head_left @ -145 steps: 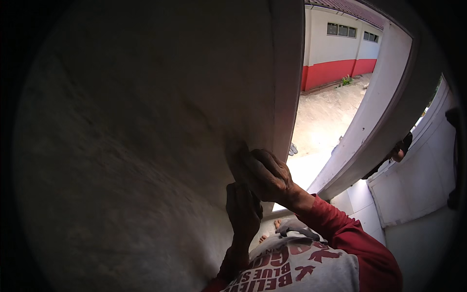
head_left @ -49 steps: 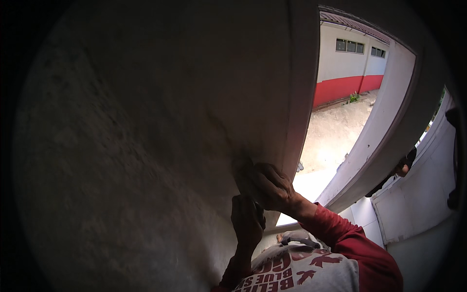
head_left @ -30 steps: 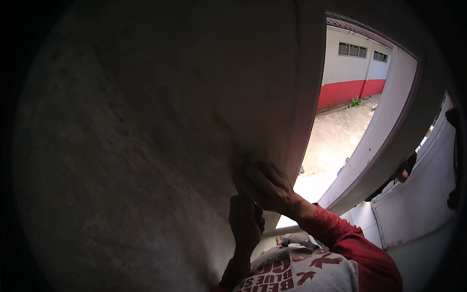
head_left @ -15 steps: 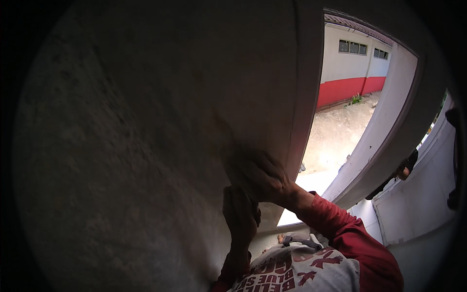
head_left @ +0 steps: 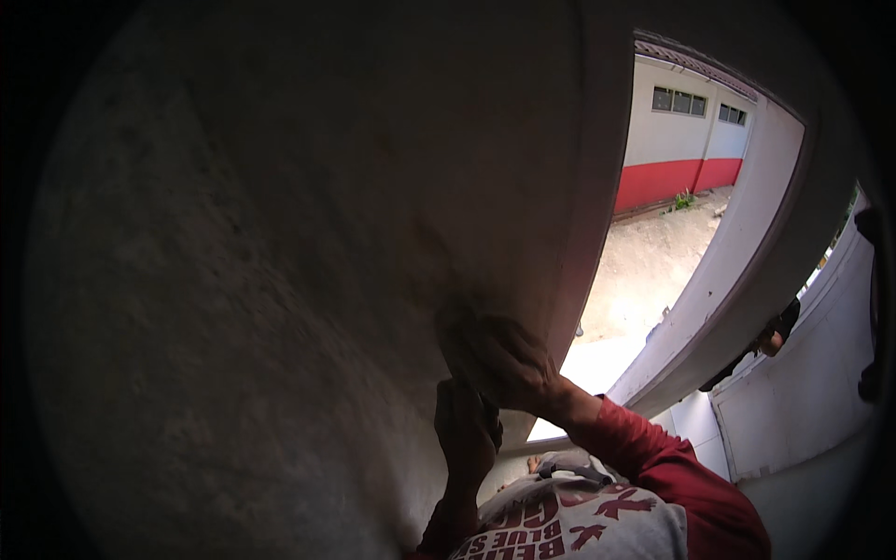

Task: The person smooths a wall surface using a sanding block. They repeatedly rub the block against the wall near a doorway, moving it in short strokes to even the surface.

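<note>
Both curled, left hand (head_left: 465, 427) lies below right hand (head_left: 511, 362), lower centre, by the left side's grey wall (head_left: 233, 373). We cannot tell whether they hold something, nor what is finished or left.

Maroon lettering (head_left: 539, 510) on grey shirt (head_left: 646, 534)

The right hand (head_left: 499, 362) is being held above the left hand (head_left: 467, 431) near the right edge of the wall (head_left: 243, 308).

it's too dark to tell what the hands (head_left: 504, 362) (head_left: 467, 431) hold.
</note>
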Demonstrator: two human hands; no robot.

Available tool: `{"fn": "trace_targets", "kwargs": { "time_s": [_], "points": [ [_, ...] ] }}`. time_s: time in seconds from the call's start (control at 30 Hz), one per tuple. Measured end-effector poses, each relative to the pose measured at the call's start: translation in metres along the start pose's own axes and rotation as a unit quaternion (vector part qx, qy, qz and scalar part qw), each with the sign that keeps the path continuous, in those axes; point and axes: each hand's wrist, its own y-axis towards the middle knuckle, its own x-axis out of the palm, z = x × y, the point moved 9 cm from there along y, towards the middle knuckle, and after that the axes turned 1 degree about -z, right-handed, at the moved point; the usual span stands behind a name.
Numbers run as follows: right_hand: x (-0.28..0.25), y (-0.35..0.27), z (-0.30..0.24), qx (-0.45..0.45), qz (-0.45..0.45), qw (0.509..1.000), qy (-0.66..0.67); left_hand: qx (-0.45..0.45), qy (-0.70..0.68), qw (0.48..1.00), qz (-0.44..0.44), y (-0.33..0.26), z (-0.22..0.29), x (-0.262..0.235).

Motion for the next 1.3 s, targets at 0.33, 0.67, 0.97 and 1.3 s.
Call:
{"fn": "trace_targets", "kwargs": {
  "time_s": [0.33, 0.67, 0.97, 1.3],
  "points": [
    [0.002, 0.0, -0.002, 0.007, -0.002, 1.0, 0.028, 0.024, -0.093, 0.995, 0.025, -0.003, 0.009, -0.003],
    [0.005, 0.002, -0.005, 0.005, -0.014, 1.0, 0.022, -0.079, -0.155, 0.985, 0.016, -0.005, -0.001, -0.001],
    [0.01, 0.003, -0.004, 0.001, -0.014, 1.0, 0.004, -0.116, -0.219, 0.969, 0.016, -0.008, -0.024, 0.001],
    [0.009, -0.002, -0.003, 0.021, 0.013, 0.997, 0.074, -0.122, -0.216, 0.968, 0.029, -0.008, -0.019, -0.002]
  ]
}}
